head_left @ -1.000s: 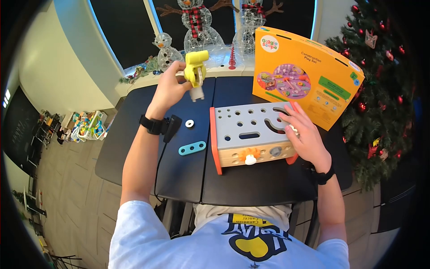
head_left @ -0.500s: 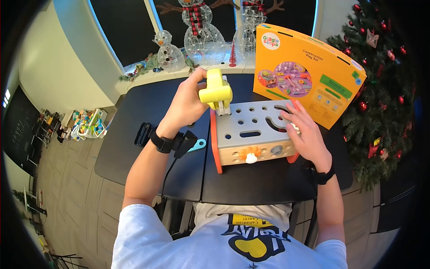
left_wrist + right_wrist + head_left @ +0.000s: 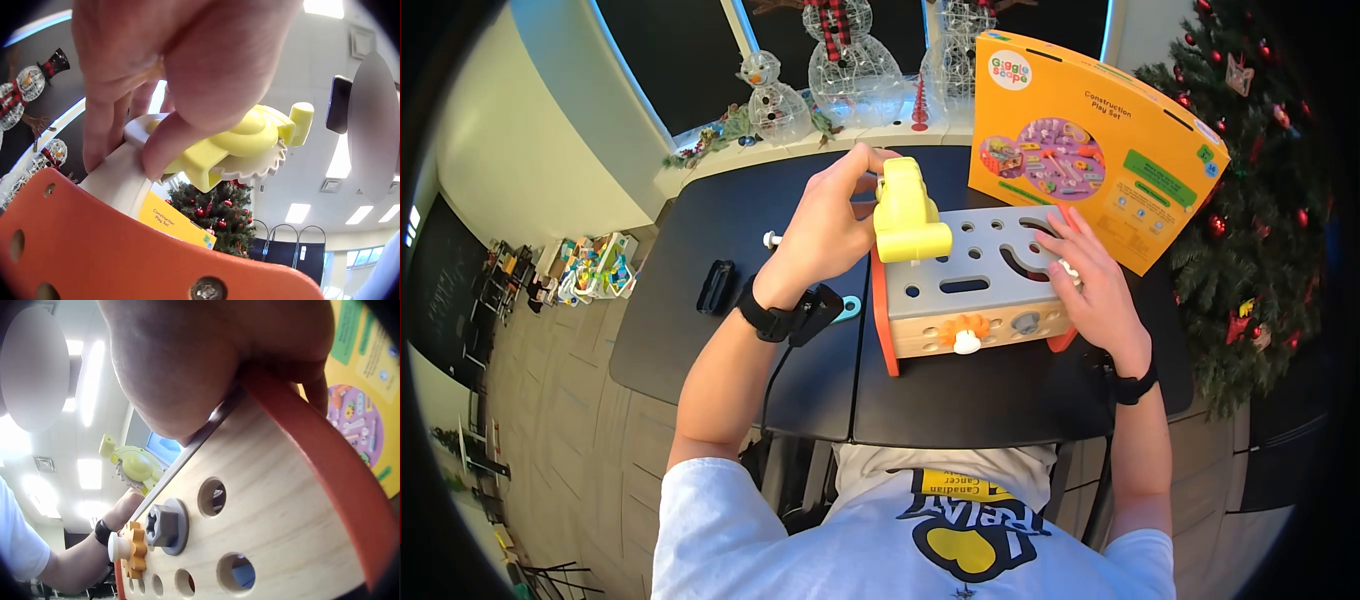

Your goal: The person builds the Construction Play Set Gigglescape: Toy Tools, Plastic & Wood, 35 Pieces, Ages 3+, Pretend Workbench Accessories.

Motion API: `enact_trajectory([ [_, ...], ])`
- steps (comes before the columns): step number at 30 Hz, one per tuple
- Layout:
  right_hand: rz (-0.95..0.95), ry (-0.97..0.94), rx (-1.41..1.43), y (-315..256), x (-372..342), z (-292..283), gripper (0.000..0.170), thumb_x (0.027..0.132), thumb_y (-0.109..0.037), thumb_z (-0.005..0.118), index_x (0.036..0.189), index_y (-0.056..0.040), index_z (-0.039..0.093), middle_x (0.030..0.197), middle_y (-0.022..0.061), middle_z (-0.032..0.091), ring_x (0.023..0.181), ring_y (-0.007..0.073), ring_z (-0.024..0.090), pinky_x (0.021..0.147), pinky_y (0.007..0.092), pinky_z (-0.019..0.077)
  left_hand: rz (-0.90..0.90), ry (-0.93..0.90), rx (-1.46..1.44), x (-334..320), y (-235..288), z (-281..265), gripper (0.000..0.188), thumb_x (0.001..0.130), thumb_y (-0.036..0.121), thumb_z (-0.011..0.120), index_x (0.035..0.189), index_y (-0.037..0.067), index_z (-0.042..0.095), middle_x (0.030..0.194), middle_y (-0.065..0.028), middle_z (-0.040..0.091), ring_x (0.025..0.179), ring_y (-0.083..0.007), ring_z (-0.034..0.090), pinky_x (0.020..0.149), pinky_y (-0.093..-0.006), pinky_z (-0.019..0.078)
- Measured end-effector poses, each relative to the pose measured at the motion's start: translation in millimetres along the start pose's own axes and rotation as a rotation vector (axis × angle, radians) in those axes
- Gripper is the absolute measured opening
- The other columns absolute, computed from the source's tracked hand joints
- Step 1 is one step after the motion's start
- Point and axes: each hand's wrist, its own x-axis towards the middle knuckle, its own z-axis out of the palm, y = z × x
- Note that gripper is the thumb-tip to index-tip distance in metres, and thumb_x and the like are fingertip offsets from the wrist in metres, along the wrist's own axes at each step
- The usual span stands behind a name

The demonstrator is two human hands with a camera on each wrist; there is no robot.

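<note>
My left hand [image 3: 837, 215] pinches a yellow toy circular saw [image 3: 905, 205] above the left end of the wooden toy workbench [image 3: 935, 308]. In the left wrist view, thumb and fingers grip its pale grey part [image 3: 115, 178] close over the red end panel [image 3: 119, 250], and the saw's toothed blade [image 3: 265, 164] shows. The right hand [image 3: 1095, 295] rests on the workbench's right end, fingers stretched over the grey top and red panel. A small white piece [image 3: 1068, 270] shows beside its thumb. On the front are an orange gear [image 3: 134, 550] with a white knob and a grey bolt [image 3: 164, 526].
A teal strip [image 3: 850, 308] lies partly hidden by the left wrist. Farther left on the black table [image 3: 670, 340] are a black case-like object [image 3: 716, 287] and a white bolt [image 3: 772, 240]. Behind the workbench stands a yellow box [image 3: 1140, 130], with a decorated tree [image 3: 1230, 270] at right.
The left hand has carried the toy saw rightward and down to the workbench's left end, turning it on the way. The right hand has stayed on the workbench. The head view has shifted slightly.
</note>
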Motion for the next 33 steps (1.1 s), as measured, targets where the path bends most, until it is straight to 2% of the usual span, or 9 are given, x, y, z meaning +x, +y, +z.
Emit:
enact_trajectory([
  [10, 0.029, -0.004, -0.008, -3.6, 0.9, -4.4, 0.035, 0.102, -0.019, 0.059, 0.133, -0.0077, 0.069, 0.153, 0.0165, 0.057, 0.153, 0.0362, 0.039, 0.119, 0.0449, 0.0399, -0.011, -0.109, 0.025, -7.2, -42.3, -59.2, 0.065, 0.097, 0.008, 0.071, 0.158, 0.009, 0.048, 0.146, -0.0107, 0.063, 0.131, -0.0223, 0.061, 0.112, -0.0395, 0.0462],
  [13, 0.040, -0.007, 0.005, -3.8, -0.5, -4.1, 0.035, 0.101, -0.018, 0.059, 0.133, -0.0086, 0.070, 0.153, 0.0148, 0.058, 0.153, 0.0355, 0.039, 0.119, 0.0445, 0.0403, -0.270, 0.055, 0.376, -11.0, -107.8, -96.1, 0.054, 0.095, 0.006, 0.070, 0.148, 0.007, 0.058, 0.141, -0.0149, 0.066, 0.133, -0.0261, 0.061, 0.110, -0.0400, 0.0495],
  [16, 0.042, -0.003, 0.014, -3.7, 0.4, -4.1, 0.035, 0.101, -0.018, 0.058, 0.132, -0.0083, 0.070, 0.152, 0.0148, 0.058, 0.153, 0.0355, 0.039, 0.119, 0.0447, 0.0400, -0.284, -0.168, 0.623, -37.5, -192.6, -118.5, 0.055, 0.090, 0.007, 0.073, 0.144, 0.012, 0.063, 0.142, -0.0149, 0.066, 0.131, -0.0329, 0.062, 0.112, -0.0419, 0.0492],
  [17, 0.044, -0.001, 0.014, -3.7, 0.8, -4.6, 0.035, 0.101, -0.017, 0.058, 0.132, -0.0080, 0.070, 0.152, 0.0151, 0.058, 0.153, 0.0357, 0.039, 0.119, 0.0448, 0.0398, -0.410, -0.235, 0.631, -44.5, -200.6, -114.2, 0.056, 0.087, 0.007, 0.075, 0.142, 0.013, 0.065, 0.146, -0.0155, 0.062, 0.135, -0.0361, 0.058, 0.114, -0.0414, 0.0490],
  [19, 0.046, -0.012, 0.025, -2.6, 1.5, -5.9, 0.035, 0.100, -0.016, 0.058, 0.132, -0.0070, 0.070, 0.152, 0.0158, 0.058, 0.153, 0.0363, 0.039, 0.120, 0.0450, 0.0388, -0.410, -0.318, 0.715, -56.6, -213.2, -106.0, 0.053, 0.087, 0.003, 0.072, 0.139, 0.011, 0.067, 0.148, -0.0149, 0.061, 0.137, -0.0356, 0.056, 0.113, -0.0418, 0.0493],
  [25, 0.013, -0.059, 0.106, 22.9, 4.3, -14.3, 0.038, 0.099, -0.018, 0.057, 0.132, -0.0046, 0.070, 0.153, 0.0183, 0.057, 0.154, 0.0392, 0.037, 0.123, 0.0469, 0.0337, -0.514, -0.202, 0.821, -69.3, -227.0, -84.4, 0.038, 0.086, -0.006, 0.061, 0.122, 0.004, 0.071, 0.124, -0.0196, 0.072, 0.120, -0.0372, 0.067, 0.105, -0.0430, 0.0542],
  [28, -0.009, -0.088, 0.171, 40.1, 7.7, -19.2, 0.039, 0.100, -0.022, 0.057, 0.132, -0.0039, 0.070, 0.153, 0.0188, 0.057, 0.155, 0.0397, 0.037, 0.124, 0.0478, 0.0308, -0.515, -0.021, 0.809, -72.4, -222.1, -72.2, 0.028, 0.087, 0.005, 0.073, 0.115, 0.000, 0.071, 0.103, -0.0194, 0.077, 0.100, -0.0378, 0.074, 0.093, -0.0430, 0.0582],
  [31, -0.013, -0.107, 0.217, 49.2, 10.1, -23.3, 0.041, 0.100, -0.026, 0.057, 0.132, -0.0029, 0.070, 0.153, 0.0188, 0.057, 0.155, 0.0393, 0.036, 0.125, 0.0479, 0.0289, -0.439, 0.051, 0.573, -64.3, -163.0, -59.0, 0.030, 0.086, 0.011, 0.079, 0.112, -0.001, 0.071, 0.093, -0.0187, 0.077, 0.087, -0.0331, 0.076, 0.083, -0.0405, 0.0601],
  [33, -0.018, -0.113, 0.234, 52.6, 12.9, -23.9, 0.042, 0.099, -0.026, 0.057, 0.132, -0.0024, 0.070, 0.153, 0.0187, 0.057, 0.156, 0.0388, 0.035, 0.125, 0.0475, 0.0283, -0.435, 0.074, 0.370, -60.4, -127.6, -47.8, 0.031, 0.084, 0.014, 0.084, 0.109, -0.001, 0.071, 0.088, -0.0149, 0.078, 0.081, -0.0229, 0.077, 0.077, -0.0345, 0.0588],
])
